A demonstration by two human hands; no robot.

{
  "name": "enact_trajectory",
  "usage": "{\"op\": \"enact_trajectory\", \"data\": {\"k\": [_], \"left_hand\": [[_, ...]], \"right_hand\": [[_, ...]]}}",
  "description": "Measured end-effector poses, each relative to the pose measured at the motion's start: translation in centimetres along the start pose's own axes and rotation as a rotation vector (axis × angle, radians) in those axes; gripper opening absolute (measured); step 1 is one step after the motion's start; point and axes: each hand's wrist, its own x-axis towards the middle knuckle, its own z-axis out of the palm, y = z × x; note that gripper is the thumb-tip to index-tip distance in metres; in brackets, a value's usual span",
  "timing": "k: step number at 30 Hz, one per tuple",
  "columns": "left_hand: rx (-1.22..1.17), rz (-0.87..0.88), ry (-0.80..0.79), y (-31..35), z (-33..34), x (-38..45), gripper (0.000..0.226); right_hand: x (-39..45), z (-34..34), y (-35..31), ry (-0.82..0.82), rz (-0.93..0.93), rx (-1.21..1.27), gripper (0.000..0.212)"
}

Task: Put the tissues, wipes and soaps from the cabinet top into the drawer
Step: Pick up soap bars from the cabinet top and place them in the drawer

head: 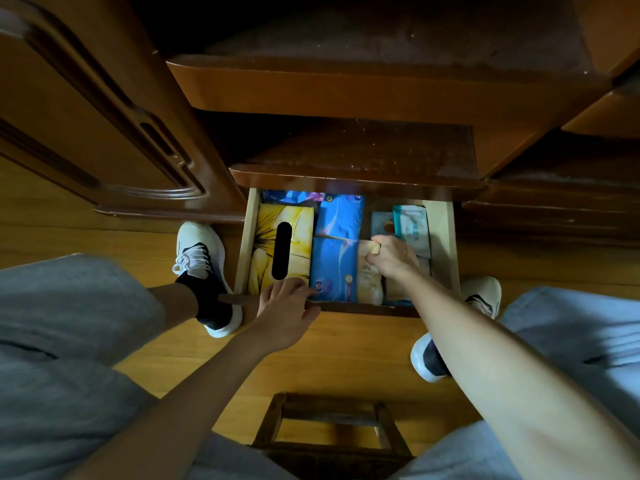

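Note:
The open drawer [445, 237] below the cabinet top holds a yellow tissue box [266, 237] at the left, two blue tissue packs [341, 218] [332, 268] in the middle, and wipes packets [410, 223] at the back right. My right hand [391, 256] reaches into the drawer and pinches a small tan soap [369, 247] above a pale plastic-wrapped pack [369, 284]. My left hand [287, 306] grips the drawer's front edge, fingers over the rim by the yellow box.
The dark cabinet top [363, 150] juts out just above the drawer. A cabinet door [104, 133] stands at the left. My shoes [201, 261] [485, 292] flank the drawer on the wooden floor. A wooden stool [329, 427] is under me.

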Motion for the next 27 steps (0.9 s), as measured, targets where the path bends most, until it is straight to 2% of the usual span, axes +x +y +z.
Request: {"op": "enact_trajectory", "data": {"k": [4,6,8,10,12,14,17,20,27], "left_hand": [[-0.007,0.031,0.010,-0.3,0.2,-0.3,0.044],[-0.013,0.039,0.015,-0.4,0.2,-0.5,0.042],[-0.025,0.046,0.008,-0.4,0.0,-0.5,0.042],[-0.036,0.054,0.001,-0.4,-0.1,-0.6,0.042],[-0.035,0.061,-0.002,-0.4,-0.2,-0.6,0.042],[-0.029,0.064,-0.005,-0.6,-0.3,-0.6,0.043],[-0.001,0.072,-0.016,-0.8,-0.3,-0.5,0.044],[0.032,0.070,-0.042,-0.8,-0.3,-0.2,0.048],[0.050,0.056,-0.074,-0.4,-0.6,0.2,0.052]], "right_hand": [[0.3,-0.5,-0.2,-0.105,0.004,-0.088,0.011],[1.0,-0.8,-1.2,-0.146,0.070,-0.126,0.036],[1.9,-1.1,-3.0,-0.052,0.146,-0.108,0.060],[3.1,-1.3,-4.6,0.027,0.190,-0.028,0.063],[4.4,-1.0,-5.4,-0.058,0.225,0.128,0.071],[5.0,-0.3,-5.7,-0.148,0.249,0.247,0.088],[5.7,0.7,-5.5,-0.127,0.194,0.278,0.104],[6.3,0.8,-5.4,-0.142,0.138,0.228,0.110],[6.7,0.8,-5.2,-0.176,0.105,0.181,0.105]]}}
